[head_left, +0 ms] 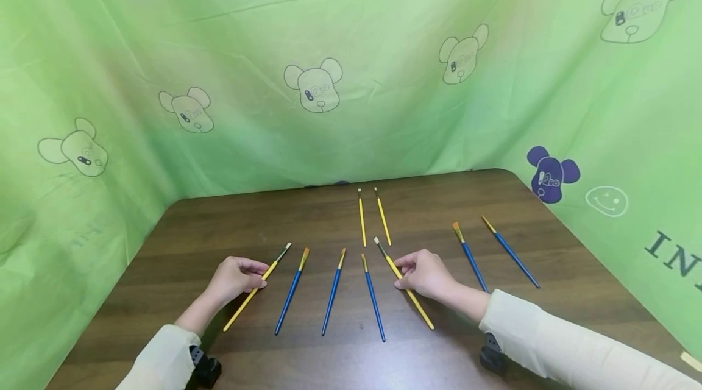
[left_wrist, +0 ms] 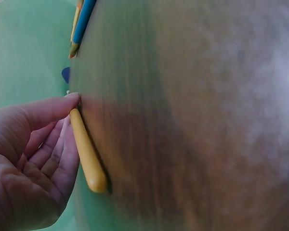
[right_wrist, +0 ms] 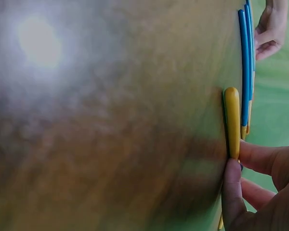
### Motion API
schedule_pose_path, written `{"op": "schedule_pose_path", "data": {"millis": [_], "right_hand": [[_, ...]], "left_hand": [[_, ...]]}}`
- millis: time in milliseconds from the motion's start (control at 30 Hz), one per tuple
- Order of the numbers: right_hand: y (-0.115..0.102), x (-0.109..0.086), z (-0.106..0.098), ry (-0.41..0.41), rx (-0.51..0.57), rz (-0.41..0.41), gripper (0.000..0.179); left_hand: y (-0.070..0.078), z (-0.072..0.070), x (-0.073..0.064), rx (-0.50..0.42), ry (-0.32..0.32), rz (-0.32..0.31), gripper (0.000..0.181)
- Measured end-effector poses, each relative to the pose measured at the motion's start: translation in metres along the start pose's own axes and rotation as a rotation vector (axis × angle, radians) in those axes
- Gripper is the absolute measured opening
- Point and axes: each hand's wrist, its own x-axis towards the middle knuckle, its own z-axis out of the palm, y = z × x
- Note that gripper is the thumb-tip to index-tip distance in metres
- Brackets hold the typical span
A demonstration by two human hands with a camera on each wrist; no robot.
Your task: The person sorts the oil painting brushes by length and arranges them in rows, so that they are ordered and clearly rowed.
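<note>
The left hand (head_left: 233, 277) is holding the left yellow brush (head_left: 242, 308) in a narrow grip. The right hand (head_left: 425, 274) is also pinching the right yellow brush (head_left: 419, 308). Their bristle ends are leaning toward each other, and three blue brushes (head_left: 331, 301) are lying between them on the desk (head_left: 307, 219). Two farther yellow brushes (head_left: 362, 219) are lying behind, two other blue brushes (head_left: 515, 257) on the right.

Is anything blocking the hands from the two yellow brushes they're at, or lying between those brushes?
Nothing visible blocks either: the left hand pinches one yellow brush, the right hand another yellow brush. Between those two, three blue brushes lie spaced apart on the table.
</note>
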Motion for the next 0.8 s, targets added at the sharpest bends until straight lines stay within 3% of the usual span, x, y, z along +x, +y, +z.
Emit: {"op": "schedule_pose_path", "data": {"millis": [367,800], "right_hand": [[-0.0006,0.0013,-0.0027,-0.017,0.039,0.004,0.034],[0.0009,-0.0004,-0.007,-0.045,0.214,0.047,0.035]], "left_hand": [[-0.0028,-0.0021,0.0003,-0.076,0.006,-0.039,0.028],[0.0016,-0.0018,0.004,-0.159,0.015,-0.083,0.033]]}}
